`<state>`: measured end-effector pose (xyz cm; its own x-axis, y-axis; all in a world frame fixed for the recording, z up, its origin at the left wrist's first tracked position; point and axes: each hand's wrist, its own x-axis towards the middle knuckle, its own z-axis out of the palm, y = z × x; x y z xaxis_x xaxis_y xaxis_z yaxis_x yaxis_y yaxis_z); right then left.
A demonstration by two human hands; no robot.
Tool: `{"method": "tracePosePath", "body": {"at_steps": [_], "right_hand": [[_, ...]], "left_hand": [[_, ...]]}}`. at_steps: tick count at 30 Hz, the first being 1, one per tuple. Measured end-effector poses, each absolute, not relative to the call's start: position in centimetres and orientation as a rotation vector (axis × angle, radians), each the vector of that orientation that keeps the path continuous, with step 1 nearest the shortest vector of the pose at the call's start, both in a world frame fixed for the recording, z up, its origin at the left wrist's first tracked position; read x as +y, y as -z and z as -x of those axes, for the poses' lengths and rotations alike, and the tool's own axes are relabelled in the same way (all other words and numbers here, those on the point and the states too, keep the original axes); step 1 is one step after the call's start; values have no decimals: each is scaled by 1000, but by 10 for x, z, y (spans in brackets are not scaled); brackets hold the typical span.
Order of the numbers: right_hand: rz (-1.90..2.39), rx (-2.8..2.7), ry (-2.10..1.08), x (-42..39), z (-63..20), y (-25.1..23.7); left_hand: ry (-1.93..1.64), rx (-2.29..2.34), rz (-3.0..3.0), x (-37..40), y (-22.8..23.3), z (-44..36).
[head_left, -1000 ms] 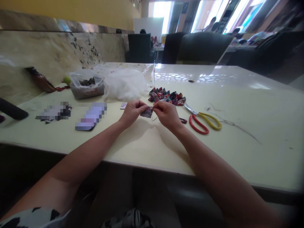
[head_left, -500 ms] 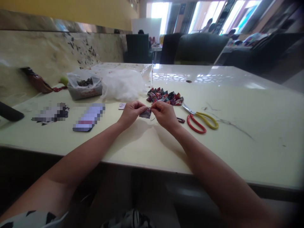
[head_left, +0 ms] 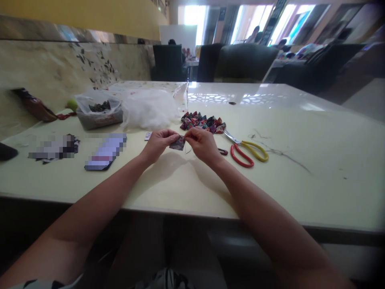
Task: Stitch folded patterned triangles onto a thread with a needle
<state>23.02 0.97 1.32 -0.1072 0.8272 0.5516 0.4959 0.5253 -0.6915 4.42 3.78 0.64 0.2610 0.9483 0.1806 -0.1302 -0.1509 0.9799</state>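
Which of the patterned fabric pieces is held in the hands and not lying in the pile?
The single fabric piece pinched between the left hand and right hand. The other pieces lie heaped in the pile on the table, behind the hands.

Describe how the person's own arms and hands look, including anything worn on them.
Both forearms are bare up to the bottom edge of the picture: no sleeves, watch, bracelets or gloves show. The left hand and right hand show no rings that I can make out. White clothing with a black pattern shows at the bottom left.
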Motion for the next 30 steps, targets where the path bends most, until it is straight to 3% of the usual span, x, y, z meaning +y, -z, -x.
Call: {"method": "tracePosePath", "body": {"at_steps": [30], "right_hand": [[919, -1676, -828, 16, -244, -12]], "left_hand": [[-1027, 758, -1205, 39, -15, -37]]}}
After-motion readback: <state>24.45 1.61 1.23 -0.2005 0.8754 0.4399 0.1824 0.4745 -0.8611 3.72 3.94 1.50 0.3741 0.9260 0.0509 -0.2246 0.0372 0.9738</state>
